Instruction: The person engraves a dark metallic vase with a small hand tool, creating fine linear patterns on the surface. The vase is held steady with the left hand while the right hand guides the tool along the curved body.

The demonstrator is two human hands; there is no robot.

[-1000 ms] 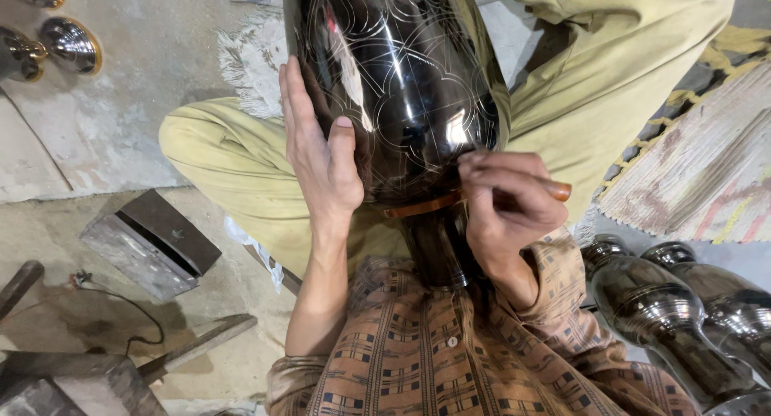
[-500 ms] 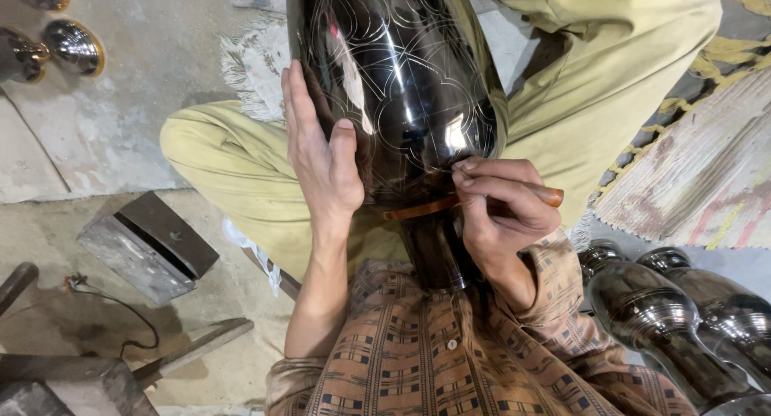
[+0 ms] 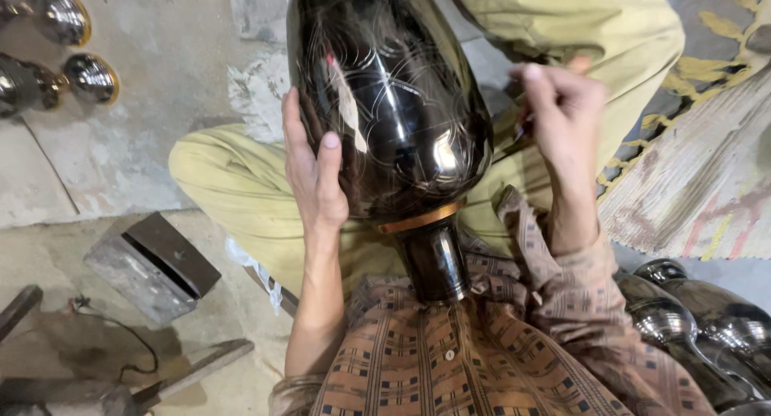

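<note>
Left hand (image 3: 315, 171) lies flat, fingers together, against the dark engraved vase (image 3: 393, 103) at centre; right hand (image 3: 558, 111), upper right, pinches a thin tool (image 3: 524, 129), clear of the vase.

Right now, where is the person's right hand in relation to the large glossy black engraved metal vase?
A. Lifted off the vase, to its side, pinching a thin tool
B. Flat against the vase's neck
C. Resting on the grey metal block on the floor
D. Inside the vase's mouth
A: the right hand is raised clear of the large glossy black engraved metal vase, fingers pinched around a thin tool, while the left hand lies flat against the vase's side.

Glossy black engraved metal vase (image 3: 393, 111), copper-toned band; rough matt concrete floor (image 3: 161, 87).
</note>
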